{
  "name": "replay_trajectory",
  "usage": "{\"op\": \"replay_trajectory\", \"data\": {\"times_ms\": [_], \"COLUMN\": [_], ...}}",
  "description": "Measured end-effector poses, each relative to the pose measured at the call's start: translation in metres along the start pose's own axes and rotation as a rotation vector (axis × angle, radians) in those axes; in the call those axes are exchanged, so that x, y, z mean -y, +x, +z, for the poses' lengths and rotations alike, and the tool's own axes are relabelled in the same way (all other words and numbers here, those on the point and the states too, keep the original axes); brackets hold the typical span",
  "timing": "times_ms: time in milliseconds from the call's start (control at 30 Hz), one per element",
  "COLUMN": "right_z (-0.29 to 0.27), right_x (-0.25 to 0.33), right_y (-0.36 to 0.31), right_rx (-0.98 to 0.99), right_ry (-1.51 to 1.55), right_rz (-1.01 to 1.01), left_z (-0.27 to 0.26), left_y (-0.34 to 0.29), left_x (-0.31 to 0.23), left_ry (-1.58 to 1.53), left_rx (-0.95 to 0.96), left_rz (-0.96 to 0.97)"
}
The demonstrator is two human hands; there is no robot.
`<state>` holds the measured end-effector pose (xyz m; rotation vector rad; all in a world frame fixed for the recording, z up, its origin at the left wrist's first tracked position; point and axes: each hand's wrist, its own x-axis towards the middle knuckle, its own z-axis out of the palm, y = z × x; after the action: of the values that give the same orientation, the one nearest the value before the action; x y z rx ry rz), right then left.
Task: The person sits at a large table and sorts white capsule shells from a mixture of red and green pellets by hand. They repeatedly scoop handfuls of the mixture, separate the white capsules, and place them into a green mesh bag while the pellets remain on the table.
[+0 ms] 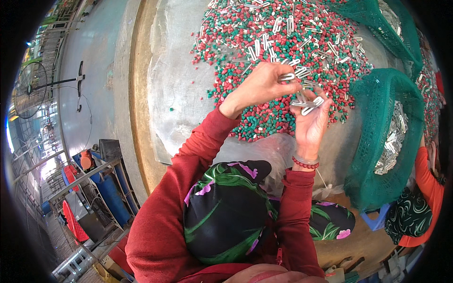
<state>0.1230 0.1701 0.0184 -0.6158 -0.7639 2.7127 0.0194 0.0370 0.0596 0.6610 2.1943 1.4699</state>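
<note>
My left hand (262, 85) pinches a slotted silver metal loop (286, 77) between thumb and fingers, over the near part of a spread heap. My right hand (311, 120), palm turned up and fingers curled, holds several similar metal loops (309, 104) just beside it. Beneath both hands lies a heap of small red and green cone-like pieces (264, 118), with some white ones mixed in. More silver loops (277, 24) lie scattered over the heap, singly and in small clusters. Parts of the right fingers are hidden behind the loops.
At the right stands a green mesh-lined basket (365, 141) with many metal loops (394, 137) inside. A second green mesh basket (373, 23) sits farther back. Another person in an orange sleeve (427, 174) works at far right. A raised edge (137, 94) borders the surface on the left.
</note>
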Motion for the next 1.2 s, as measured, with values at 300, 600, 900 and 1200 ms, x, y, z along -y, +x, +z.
{"op": "replay_trajectory", "data": {"times_ms": [300,600,900,1200], "right_z": [0.004,-0.012,-0.053,-0.080], "right_x": [0.011,0.029,0.019,0.016], "right_y": [-0.007,0.024,0.028,0.109], "right_rx": [0.172,0.056,0.143,0.340], "right_ry": [-0.483,-0.068,0.349,-2.024], "right_rz": [0.146,0.047,0.334,-0.234], "left_z": [0.005,0.036,-0.012,-0.011], "left_y": [-0.006,-0.004,-0.001,0.005], "left_x": [0.001,0.015,0.032,0.078], "left_ry": [0.126,0.022,-1.380,-1.619], "left_rx": [0.016,-0.318,-0.114,0.036], "left_rz": [0.029,-0.114,0.021,-0.434]}}
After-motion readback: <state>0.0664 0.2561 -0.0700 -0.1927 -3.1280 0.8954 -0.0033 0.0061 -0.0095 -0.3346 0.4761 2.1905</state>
